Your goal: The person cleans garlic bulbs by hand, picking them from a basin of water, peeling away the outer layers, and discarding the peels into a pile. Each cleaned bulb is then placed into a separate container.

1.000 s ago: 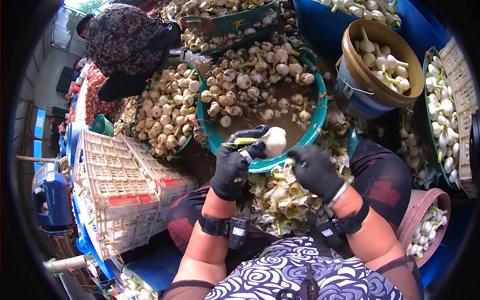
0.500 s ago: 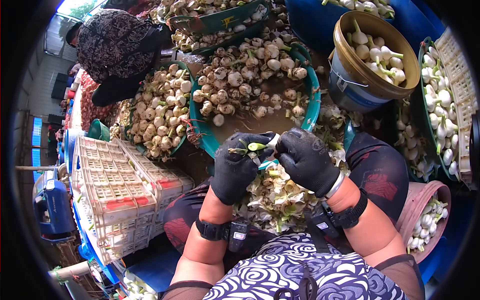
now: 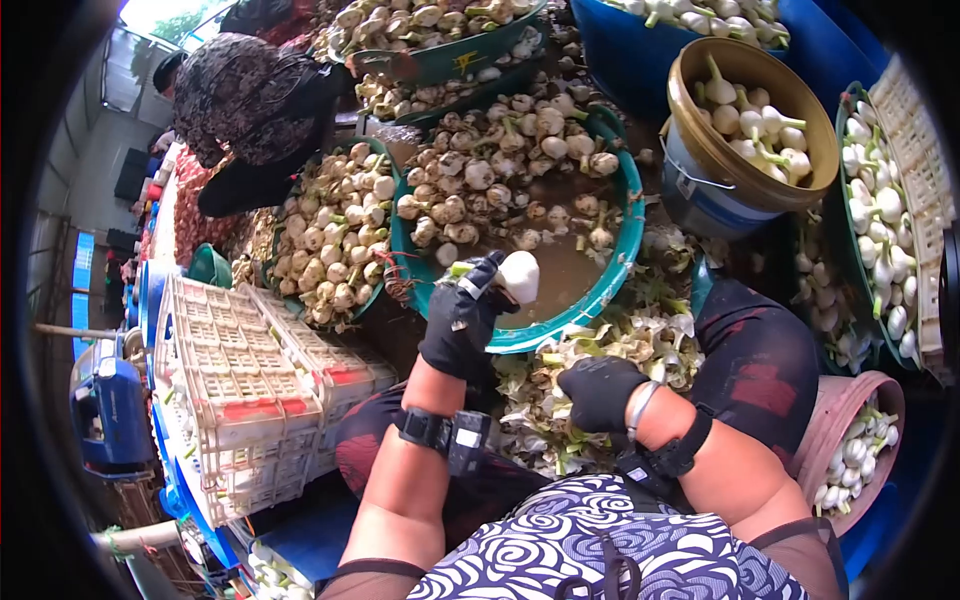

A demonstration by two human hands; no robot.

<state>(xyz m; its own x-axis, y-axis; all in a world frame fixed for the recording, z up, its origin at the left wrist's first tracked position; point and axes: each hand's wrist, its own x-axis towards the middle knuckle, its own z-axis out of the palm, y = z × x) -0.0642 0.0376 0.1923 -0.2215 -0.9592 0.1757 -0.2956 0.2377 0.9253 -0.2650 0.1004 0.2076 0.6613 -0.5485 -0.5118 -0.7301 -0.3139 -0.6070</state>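
My left hand (image 3: 462, 325), in a black glove, grips a garlic bulb (image 3: 520, 277) by its green-white stem. The bulb is white and smooth, held over the near edge of the green tub (image 3: 628, 235). Inside the tub, unpeeled garlic bulbs (image 3: 470, 180) with brownish skins sit in muddy water. My right hand (image 3: 602, 393), also gloved, is curled closed low over a heap of garlic skins (image 3: 560, 440); whatever its fingers hold, if anything, is hidden.
A bucket (image 3: 690, 185) of white bulbs stands at the right behind the tub. Beside my right leg is a pink bucket (image 3: 815, 440) of white garlic. White crates (image 3: 250, 390) stand at the left. Another person (image 3: 250, 110) bends at the upper left, near more garlic tubs.
My hands have parted. The left has turned the garlic bulb so its white body faces right, and the right has dropped down toward the skins.
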